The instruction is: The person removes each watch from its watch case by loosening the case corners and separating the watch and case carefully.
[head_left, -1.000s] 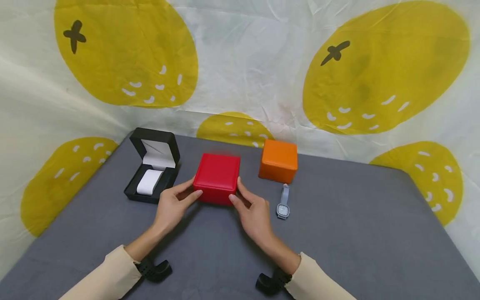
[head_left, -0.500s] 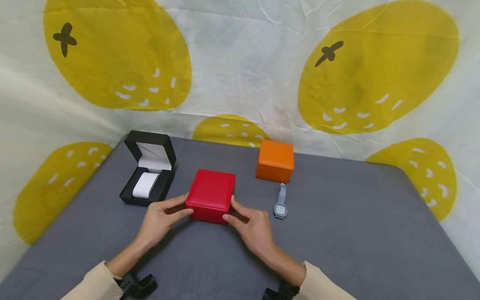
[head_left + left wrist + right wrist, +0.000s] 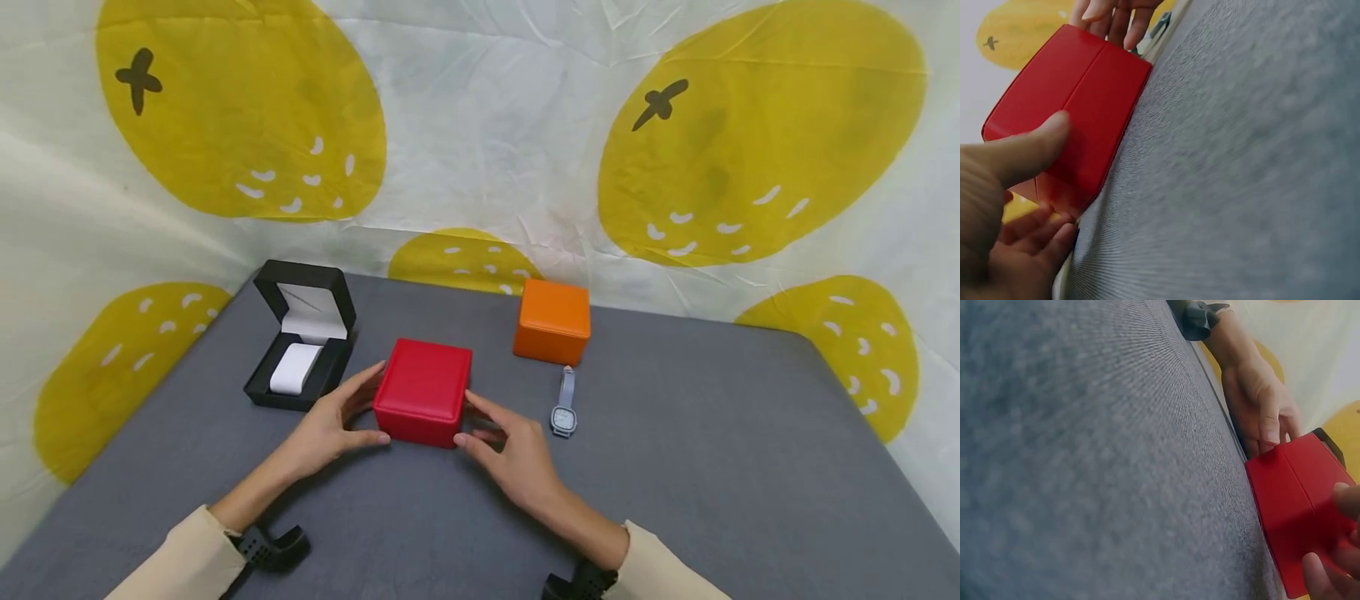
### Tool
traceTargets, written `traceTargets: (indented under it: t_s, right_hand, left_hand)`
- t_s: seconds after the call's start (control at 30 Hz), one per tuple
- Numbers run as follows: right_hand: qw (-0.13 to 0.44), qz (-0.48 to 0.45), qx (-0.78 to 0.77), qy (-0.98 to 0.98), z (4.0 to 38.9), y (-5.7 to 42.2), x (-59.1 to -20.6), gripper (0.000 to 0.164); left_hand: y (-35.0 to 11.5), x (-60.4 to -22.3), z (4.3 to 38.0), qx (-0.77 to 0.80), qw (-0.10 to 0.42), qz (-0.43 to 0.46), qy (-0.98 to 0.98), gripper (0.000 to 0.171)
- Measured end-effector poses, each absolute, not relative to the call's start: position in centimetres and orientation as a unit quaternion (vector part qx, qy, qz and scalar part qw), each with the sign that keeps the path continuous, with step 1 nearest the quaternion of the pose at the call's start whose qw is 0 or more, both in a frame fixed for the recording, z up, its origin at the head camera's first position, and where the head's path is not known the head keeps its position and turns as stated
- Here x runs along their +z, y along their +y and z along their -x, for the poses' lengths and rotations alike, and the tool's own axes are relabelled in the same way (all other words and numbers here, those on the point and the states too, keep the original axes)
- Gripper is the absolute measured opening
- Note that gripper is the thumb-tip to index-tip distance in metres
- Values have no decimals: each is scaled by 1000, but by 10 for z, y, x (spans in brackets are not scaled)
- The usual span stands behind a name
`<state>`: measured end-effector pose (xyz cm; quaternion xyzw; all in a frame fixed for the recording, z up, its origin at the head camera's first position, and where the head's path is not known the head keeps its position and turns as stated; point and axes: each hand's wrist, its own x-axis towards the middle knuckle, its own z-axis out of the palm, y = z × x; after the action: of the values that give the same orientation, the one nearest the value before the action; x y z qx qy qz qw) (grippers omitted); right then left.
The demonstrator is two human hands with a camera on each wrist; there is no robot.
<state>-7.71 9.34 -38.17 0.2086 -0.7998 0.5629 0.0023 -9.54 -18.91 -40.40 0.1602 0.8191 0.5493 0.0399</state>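
Note:
A closed red box (image 3: 422,392) rests on the grey cloth between both hands. On its left side is my left hand (image 3: 324,435), fingers spread and fairly straight, the thumb tip at the front left corner. My right hand (image 3: 521,460) lies along the other side, fingers loosely extended at the wall and thumb tip by the front right corner. In the left wrist view the red box (image 3: 1094,94) shows a seam between lid and base. The right wrist view has the red box (image 3: 1294,494) low on the cloth with fingertips close around it.
An open black watch box (image 3: 303,273) with a white cushion (image 3: 295,369) stands at the back left. Behind and to the right sits a closed orange box (image 3: 553,321). A light blue watch (image 3: 564,419) lies in front of it. A patterned sheet (image 3: 487,125) hangs behind the table.
The red box has come toward me and now stays in place. Since then my left fingers have spread from its side, and my right hand's grip has loosened slightly.

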Motion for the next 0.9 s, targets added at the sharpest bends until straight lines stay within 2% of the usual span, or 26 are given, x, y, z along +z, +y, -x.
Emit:
traceTargets:
  t_s: [0.13,0.3,0.43,0.67,0.9]
  right_hand:
    - [11,-213,546,-811,85,98,-395,56]
    - [23,-206,528,-824,91,100,-396,57]
    - [42,-231,520,-821,100,103,-395,65]
    - [46,-315,457,-831,112,99,-396,81]
    - [73,-369,420,-826,122,90,-397,81]
  left_hand:
    - [-186,-406,108,520,57,-182,833,110]
    - [-188,-406,120,521,81,-211,823,120]
    - [-190,-405,127,515,112,-240,815,128]
    - [-190,-406,139,492,133,-253,822,133]
    - [-191,-408,142,481,126,-253,830,132]
